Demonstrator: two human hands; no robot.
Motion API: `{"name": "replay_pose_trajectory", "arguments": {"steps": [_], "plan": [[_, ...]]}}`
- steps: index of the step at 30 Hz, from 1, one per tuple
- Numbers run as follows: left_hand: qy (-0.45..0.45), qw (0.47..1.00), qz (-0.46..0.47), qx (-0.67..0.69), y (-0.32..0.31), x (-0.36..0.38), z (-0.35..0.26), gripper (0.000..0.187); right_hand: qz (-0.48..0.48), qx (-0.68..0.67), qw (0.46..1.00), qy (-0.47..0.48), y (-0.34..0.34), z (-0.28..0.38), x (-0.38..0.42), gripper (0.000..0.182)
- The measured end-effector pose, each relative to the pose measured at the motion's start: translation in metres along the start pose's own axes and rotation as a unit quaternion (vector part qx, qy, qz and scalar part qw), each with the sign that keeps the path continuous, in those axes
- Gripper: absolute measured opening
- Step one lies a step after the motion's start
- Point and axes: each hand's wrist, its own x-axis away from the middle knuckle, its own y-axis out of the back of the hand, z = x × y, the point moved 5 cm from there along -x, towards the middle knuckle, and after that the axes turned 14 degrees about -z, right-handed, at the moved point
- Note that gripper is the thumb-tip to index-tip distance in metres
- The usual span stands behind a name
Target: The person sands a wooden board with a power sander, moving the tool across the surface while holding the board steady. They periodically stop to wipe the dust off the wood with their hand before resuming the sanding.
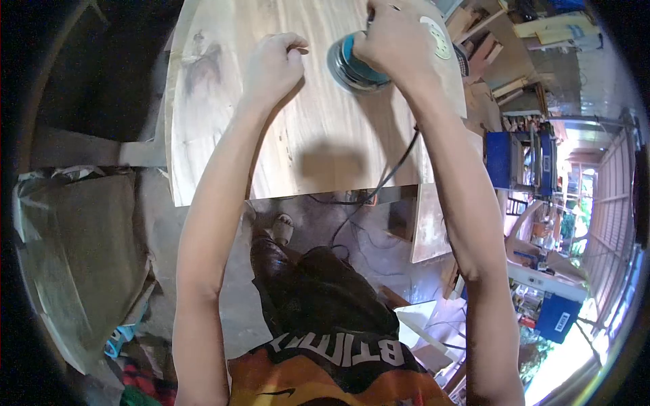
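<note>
A broad wooden board point(271, 155) with pale grain and a darker knot area fills the upper middle of the view. My right hand point(399, 44) is wrapped round the top of a teal power sander point(359, 71), which sits on the board. From the sander's side a black cord point(399, 162) runs over the board's near edge. My left hand point(274, 68) is loosely closed, its fingers curled, over the board to the left of the sander; nothing shows in it. To the right of my right hand lies a round sanding disc point(439, 39) with holes.
Wood offcuts point(481, 51) are piled beyond the board's right side. Further right stand blue boxes or machines point(511, 159). A covered bulky object point(81, 250) is at the left. Below the board, the cord trails across the concrete floor point(233, 304) near my foot.
</note>
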Motion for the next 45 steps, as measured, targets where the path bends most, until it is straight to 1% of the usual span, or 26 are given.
{"name": "replay_pose_trajectory", "arguments": {"steps": [3, 5, 6, 9, 12, 16, 17, 20, 23, 26, 28, 31, 32, 35, 38, 40, 43, 45], "plan": [[0.01, 1.0, -0.002, -0.003, 0.0, 0.001, 0.001, 0.028, -0.007, 0.0, 0.999, 0.041, 0.003, -0.003, 0.013, 0.042], [0.018, 1.0, 0.001, 0.0, 0.0, 0.001, 0.0, 0.028, -0.027, -0.024, 0.999, 0.035, 0.007, -0.003, 0.018, 0.043], [0.016, 1.0, 0.008, 0.006, -0.001, 0.001, 0.001, 0.028, -0.038, -0.033, 0.999, 0.021, 0.01, -0.005, 0.022, 0.043], [0.008, 0.999, 0.034, 0.013, -0.006, 0.0, 0.0, 0.028, 0.036, 0.001, 0.996, -0.079, 0.006, -0.011, 0.016, 0.046], [0.006, 0.998, 0.056, -0.011, -0.008, -0.004, 0.005, 0.03, -0.03, -0.01, 0.999, -0.035, 0.016, -0.01, 0.032, 0.048], [0.007, 0.998, 0.054, -0.023, -0.002, -0.002, 0.0, 0.03, 0.011, -0.03, 0.998, -0.053, 0.02, -0.009, 0.04, 0.049], [0.005, 0.998, 0.052, -0.029, -0.002, -0.002, -0.003, 0.03, 0.01, -0.034, 0.998, -0.056, 0.02, -0.009, 0.037, 0.048], [0.005, 1.0, 0.01, 0.012, -0.002, 0.0, -0.004, 0.029, 0.014, -0.043, 0.997, -0.063, 0.018, -0.01, 0.034, 0.046], [0.01, 0.999, 0.025, -0.024, 0.003, -0.001, -0.013, 0.029, 0.014, -0.053, 0.997, -0.058, 0.019, -0.004, 0.035, 0.044], [0.008, 1.0, 0.021, -0.014, -0.001, 0.002, -0.006, 0.029, -0.007, -0.06, 0.997, -0.049, 0.021, -0.002, 0.044, 0.043], [0.002, 0.998, 0.043, -0.037, 0.0, 0.001, -0.006, 0.03, -0.03, -0.056, 0.997, -0.046, 0.017, -0.006, 0.04, 0.043], [0.003, 0.995, 0.083, -0.052, -0.003, 0.0, -0.005, 0.032, -0.01, -0.063, 0.998, -0.017, 0.009, -0.009, 0.042, 0.042], [0.006, 0.994, 0.096, -0.053, -0.005, -0.001, -0.004, 0.033, 0.005, -0.061, 0.998, -0.023, 0.009, -0.012, 0.046, 0.042], [-0.123, 0.975, 0.179, -0.043, -0.009, 0.007, -0.022, 0.037, 0.037, -0.065, 0.996, -0.04, 0.018, -0.009, 0.055, 0.041], [-0.205, 0.961, 0.159, -0.092, -0.022, 0.018, -0.015, 0.042, 0.031, -0.071, 0.996, -0.055, 0.021, -0.009, 0.06, 0.04], [-0.238, 0.943, 0.209, -0.105, -0.022, 0.019, -0.021, 0.044, 0.006, -0.06, 0.997, -0.046, 0.024, -0.007, 0.061, 0.039], [-0.277, 0.922, 0.258, -0.085, -0.019, 0.01, -0.012, 0.046, 0.016, -0.045, 0.998, -0.037, 0.029, -0.006, 0.066, 0.038], [-0.293, 0.905, 0.299, -0.069, -0.011, -0.001, 0.0, 0.05, 0.048, -0.041, 0.997, -0.051, 0.045, -0.001, 0.077, 0.038]]}}
